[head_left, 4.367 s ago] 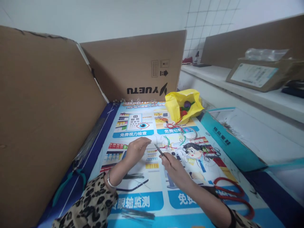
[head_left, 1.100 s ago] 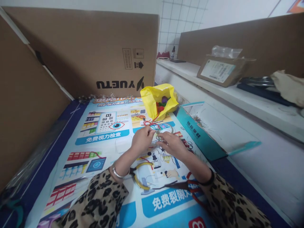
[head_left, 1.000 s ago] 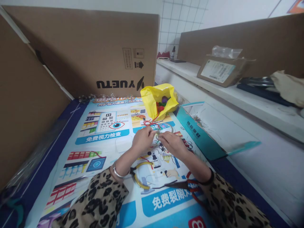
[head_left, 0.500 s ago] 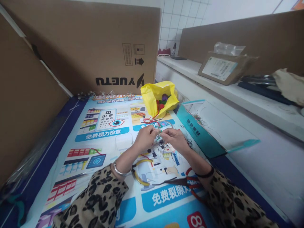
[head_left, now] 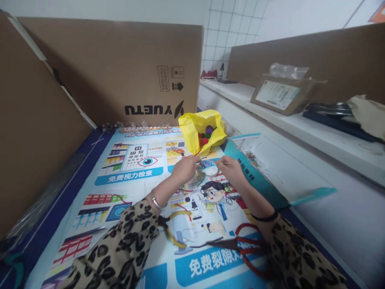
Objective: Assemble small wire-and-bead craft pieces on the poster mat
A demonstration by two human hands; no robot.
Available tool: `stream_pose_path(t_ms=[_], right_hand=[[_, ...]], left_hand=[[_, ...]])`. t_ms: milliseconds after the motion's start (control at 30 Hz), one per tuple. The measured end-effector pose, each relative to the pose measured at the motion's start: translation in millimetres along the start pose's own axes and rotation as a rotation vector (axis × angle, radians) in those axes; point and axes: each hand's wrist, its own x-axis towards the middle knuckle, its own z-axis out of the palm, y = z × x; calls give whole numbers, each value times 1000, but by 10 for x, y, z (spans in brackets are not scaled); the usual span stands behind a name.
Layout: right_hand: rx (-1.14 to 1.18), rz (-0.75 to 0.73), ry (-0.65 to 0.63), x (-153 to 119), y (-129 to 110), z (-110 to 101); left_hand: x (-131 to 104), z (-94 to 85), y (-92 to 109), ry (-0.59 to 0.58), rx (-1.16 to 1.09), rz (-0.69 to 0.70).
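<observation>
My left hand (head_left: 185, 168) is closed in a pinch over the printed sheet, with fine green yarn (head_left: 201, 179) hanging at its fingertips. Red yarn (head_left: 198, 151) runs from the yellow bag (head_left: 188, 130) down to those fingers. Apart from it, to the right, my right hand (head_left: 233, 171) pinches something too thin to make out. Below the hands lie red-handled scissors (head_left: 224, 243), partly behind my right forearm. Yellow-handled pliers (head_left: 171, 235) rest beside my left wrist, their jaws partly covered by the sleeve.
Balls of coloured yarn (head_left: 205, 140) sit in the yellow bag. A teal shoe box (head_left: 258, 174) stands on the right with wire-like scraps inside. Cardboard panels (head_left: 120, 72) wall the back and left. A white ledge (head_left: 240, 90) along the right carries a small parcel (head_left: 278, 94).
My hands, which were together at the fingertips, have moved apart; the right went to the right. The scissors show more fully now, and the view has tilted up slightly.
</observation>
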Motion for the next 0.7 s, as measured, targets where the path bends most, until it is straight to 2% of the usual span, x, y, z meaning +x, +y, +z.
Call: stream_pose_path(t_ms=[167,300,500,700], right_hand=[[-29,5,-7,34,172,82],[-56,0,-31,53,218,139],[-80,3,-25,84,281,196],[-113,15,12,90,270,198]], left_hand=[[155,276,-93,-47,132,-16],[183,391,-151,-64,171,-37],[178,423,-184,-46,183,-60],[172,342,-203,-83,163,-110]])
